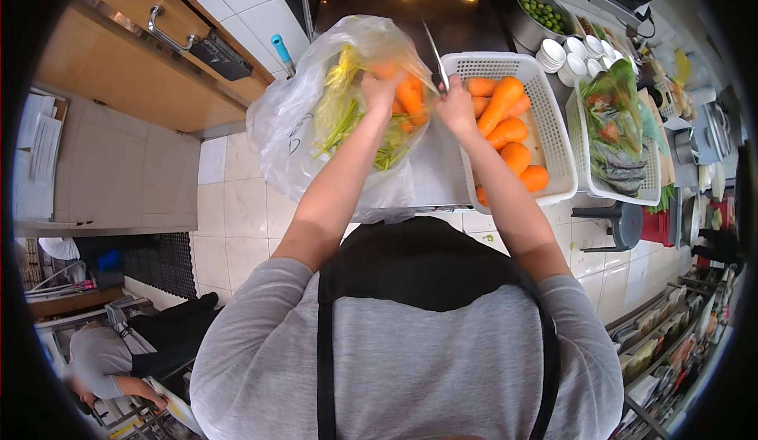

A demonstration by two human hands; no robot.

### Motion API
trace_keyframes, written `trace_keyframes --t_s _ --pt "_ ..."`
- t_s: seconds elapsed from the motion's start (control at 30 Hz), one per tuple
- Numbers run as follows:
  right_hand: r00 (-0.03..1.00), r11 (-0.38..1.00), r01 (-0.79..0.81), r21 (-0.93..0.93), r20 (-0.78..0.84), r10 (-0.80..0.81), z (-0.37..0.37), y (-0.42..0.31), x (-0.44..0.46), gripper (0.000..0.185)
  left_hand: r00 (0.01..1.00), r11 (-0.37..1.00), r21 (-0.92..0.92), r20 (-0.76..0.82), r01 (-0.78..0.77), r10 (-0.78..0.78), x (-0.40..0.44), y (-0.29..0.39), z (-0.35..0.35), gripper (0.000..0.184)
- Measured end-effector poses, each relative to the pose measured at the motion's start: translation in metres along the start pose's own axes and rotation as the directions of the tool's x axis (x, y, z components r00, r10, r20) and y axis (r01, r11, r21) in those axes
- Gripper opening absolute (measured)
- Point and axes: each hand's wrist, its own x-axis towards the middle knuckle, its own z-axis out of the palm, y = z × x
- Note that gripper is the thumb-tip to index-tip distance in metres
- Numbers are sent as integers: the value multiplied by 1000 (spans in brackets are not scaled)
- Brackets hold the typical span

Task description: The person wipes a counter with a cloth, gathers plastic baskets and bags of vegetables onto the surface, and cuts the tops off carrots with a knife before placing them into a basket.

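My left hand (pixel 379 95) reaches into the mouth of a large clear plastic bag (pixel 278 128). Its fingers are blurred against orange carrots (pixel 410 94), so their grip is unclear. Yellow-green leafy stalks (pixel 341 130) lie in the bag below and left of that hand. Closed around a knife (pixel 433 49), my right hand (pixel 456 110) is at the left rim of a white perforated basket (pixel 559 133). The knife's blade points up and away, and its handle is mostly hidden. Several large carrots (pixel 504 102) lie in the basket.
Right of the carrot basket stands another white basket (pixel 654 175) with bagged leafy vegetables (pixel 612 124). Stacked white cups (pixel 552 53) and a metal pot (pixel 530 29) of green fruit are behind. A dark stool (pixel 624 223) stands lower right. Another person (pixel 103 353) bends at lower left.
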Motion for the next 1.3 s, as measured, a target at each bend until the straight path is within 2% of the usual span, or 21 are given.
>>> trace_keyframes --t_s 0.13,0.2,0.23,0.27,0.33,0.37,0.4,0.43,0.47,0.5,0.53,0.57,0.6,0.67,0.77,0.87,0.97,1.03,1.13,1.23,1.3 --pt "998 1000 -3 -16 70 4 3 -11 -9 24 1000 986 -169 18 -12 15 9 35 -9 45" --pt "984 998 -30 59 178 19 -6 -27 -11 23 964 879 -415 219 234 -153 11 54 -19 36" --pt "983 998 -25 63 184 13 -6 -27 -10 23 952 837 -492 288 238 -102 16 53 -24 33" --pt "982 998 -22 59 187 11 -7 -23 -7 24 955 838 -494 280 234 -102 18 51 -34 33" --pt "980 998 -13 60 197 1 -13 -22 -7 24 793 795 -357 560 490 -238 17 49 -64 35" --pt "975 993 5 120 220 -32 -21 -25 -13 26 728 824 -190 599 534 -334 9 53 -83 41" --pt "968 983 18 180 244 -63 -26 -28 -21 30 733 824 -191 590 534 -338 -2 52 -94 41" --pt "960 971 93 218 239 -146 -29 -28 -32 32 723 878 -56 594 475 -353 -13 50 -104 46" --pt "957 970 94 226 248 -150 -35 -36 -46 32 713 910 82 595 405 -371 -22 49 -113 51" --pt "939 966 87 245 304 -161 -43 -45 -62 30 717 908 84 585 410 -379 -31 46 -120 51" --pt "917 962 79 262 359 -173 -46 -51 -76 30 793 965 198 552 174 -256 -40 43 -126 55" --pt "913 961 78 265 368 -175 -44 -52 -88 30 835 947 314 538 -69 -118 -45 41 -131 58" --pt "896 978 91 189 413 -164 -41 -53 -98 28 837 946 319 532 -62 -124 -45 40 -136 58" --pt "876 988 107 112 459 -147 -34 -55 -106 28 893 760 606 443 -234 -78 -45 42 -143 60" --pt "865 995 56 83 493 -90 -24 -58 -104 29 897 660 695 436 -284 -72 -46 50 -145 62" --pt "856 991 122 47 500 -129 -17 -56 -98 29 897 590 719 442 -367 18 -47 49 -145 59" --pt "846 987 159 -36 521 -117 -10 -59 -95 31 910 544 766 414 -343 -8 -44 47 -145 58" --pt "848 960 280 24 462 -259 -3 -61 -95 32 910 534 763 415 -364 27 -43 42 -148 57" --pt "851 983 184 9 499 -164 15 -66 -83 34 915 524 764 393 -377 86 -40 37 -152 57" --pt "847 966 259 23 474 -239 24 -66 -74 37 906 534 744 410 -401 110 -39 37 -151 57" --pt "850 972 233 11 483 -210 39 -61 -60 38 889 542 723 444 -428 110 -47 42 -143 58"
